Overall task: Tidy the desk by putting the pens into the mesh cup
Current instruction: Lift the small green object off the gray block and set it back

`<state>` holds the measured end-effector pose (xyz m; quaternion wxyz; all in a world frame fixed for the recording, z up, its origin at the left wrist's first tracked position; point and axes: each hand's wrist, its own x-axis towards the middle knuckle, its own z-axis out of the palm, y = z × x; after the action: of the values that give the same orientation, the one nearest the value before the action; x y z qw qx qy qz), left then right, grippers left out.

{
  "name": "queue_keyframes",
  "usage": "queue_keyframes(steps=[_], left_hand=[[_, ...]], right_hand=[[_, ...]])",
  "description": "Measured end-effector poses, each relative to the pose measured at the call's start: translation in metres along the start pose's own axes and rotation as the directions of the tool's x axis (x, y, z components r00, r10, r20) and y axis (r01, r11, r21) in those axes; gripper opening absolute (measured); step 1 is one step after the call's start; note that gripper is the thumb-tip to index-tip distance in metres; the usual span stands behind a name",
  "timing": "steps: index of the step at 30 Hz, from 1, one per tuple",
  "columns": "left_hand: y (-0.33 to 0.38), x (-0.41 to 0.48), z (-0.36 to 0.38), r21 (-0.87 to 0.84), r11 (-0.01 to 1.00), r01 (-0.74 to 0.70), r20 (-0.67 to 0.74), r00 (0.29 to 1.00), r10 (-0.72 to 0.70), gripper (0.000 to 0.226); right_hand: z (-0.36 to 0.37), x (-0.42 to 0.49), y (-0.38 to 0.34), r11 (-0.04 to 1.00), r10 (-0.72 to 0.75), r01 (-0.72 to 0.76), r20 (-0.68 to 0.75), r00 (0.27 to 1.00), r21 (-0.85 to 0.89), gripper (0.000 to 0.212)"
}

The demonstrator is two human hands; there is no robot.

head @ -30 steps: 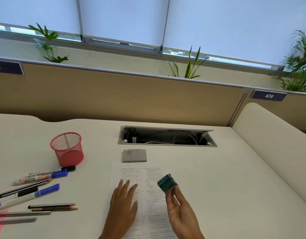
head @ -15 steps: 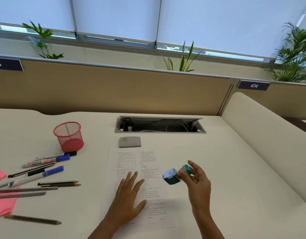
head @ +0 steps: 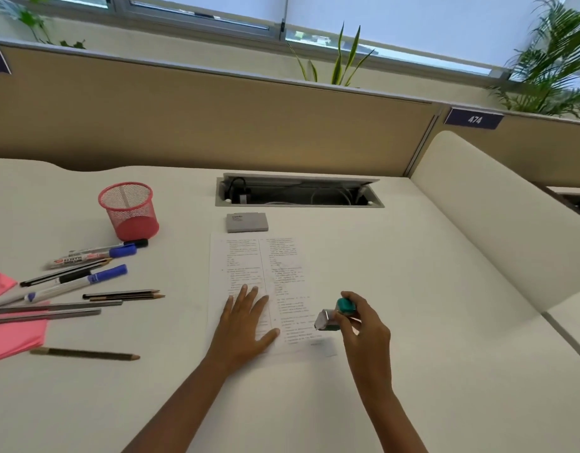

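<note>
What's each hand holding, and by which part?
Right hand pinches a green stamp by its green top. Left hand holds nothing, flat on the paper.

An open-plan office workstation: a white counter (head: pixel 412 289) backed by a tan fabric divider panel (head: pixel 216 119) bearing a dark numbered plate "474" (head: pixel 474 118). At the counter's far edge sits a recessed grey cable tray (head: pixel 298 191), with roller-blind windows (head: pixel 412 21) behind.

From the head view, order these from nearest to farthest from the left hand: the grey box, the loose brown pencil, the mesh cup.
From the left hand:
1. Grey box, straight ahead, beyond the paper's top edge.
2. Loose brown pencil, to its left, near the desk's front.
3. Mesh cup, far left and ahead.
</note>
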<state>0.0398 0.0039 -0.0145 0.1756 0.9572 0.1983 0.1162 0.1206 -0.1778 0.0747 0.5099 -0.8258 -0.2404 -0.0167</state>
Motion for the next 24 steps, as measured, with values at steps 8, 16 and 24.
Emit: queue_keyframes(steps=[8, 16, 24], left_hand=[[0.0, -0.005, -0.004, 0.037, 0.999, 0.038, 0.058, 0.997, -0.041, 0.081], [0.003, -0.009, -0.004, 0.037, 0.999, 0.031, -0.003, 1.0, -0.031, 0.092], [0.004, -0.009, -0.004, 0.036, 0.999, 0.034, 0.004, 0.999, -0.034, 0.093]], right_hand=[[0.008, -0.021, 0.001, 0.995, -0.014, 0.014, 0.003, 1.0, -0.102, 0.032], [0.018, -0.036, -0.001, 0.991, -0.028, 0.025, -0.015, 1.0, -0.134, 0.033], [0.024, -0.042, 0.0, 0.989, -0.031, 0.028, -0.021, 0.999, -0.143, 0.035]])
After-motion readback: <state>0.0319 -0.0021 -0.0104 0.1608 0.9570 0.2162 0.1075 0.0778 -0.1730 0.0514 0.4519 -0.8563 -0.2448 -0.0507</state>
